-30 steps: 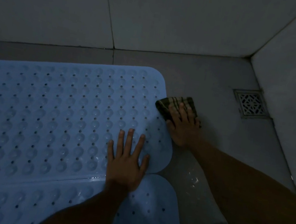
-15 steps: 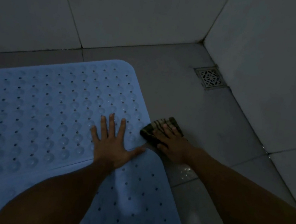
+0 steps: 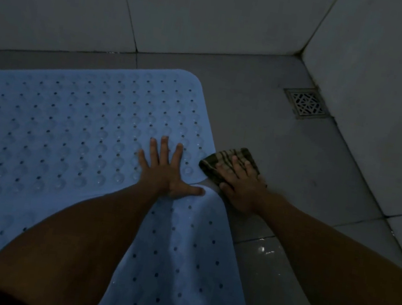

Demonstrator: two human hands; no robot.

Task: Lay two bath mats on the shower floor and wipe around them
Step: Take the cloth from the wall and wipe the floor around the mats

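Note:
Two light blue perforated bath mats lie side by side on the grey shower floor: the far mat (image 3: 73, 128) shows rows of suction bumps, and the near mat (image 3: 177, 266) runs toward me. My left hand (image 3: 166, 170) rests flat with fingers spread on the far mat's near right corner, its thumb reaching onto the near mat. My right hand (image 3: 240, 184) presses a dark striped cloth (image 3: 219, 160) onto the floor tile just right of the mats' corners.
A square metal floor drain (image 3: 306, 105) sits in the far right corner where two pale tiled walls (image 3: 215, 11) meet. Wet grey floor tiles (image 3: 274, 142) stretch right of the mats, with water glinting near my right forearm.
The view has shifted, so the drain and the corner sit further right. Both hands keep their places at the mats' corners, and the cloth stays under my right hand.

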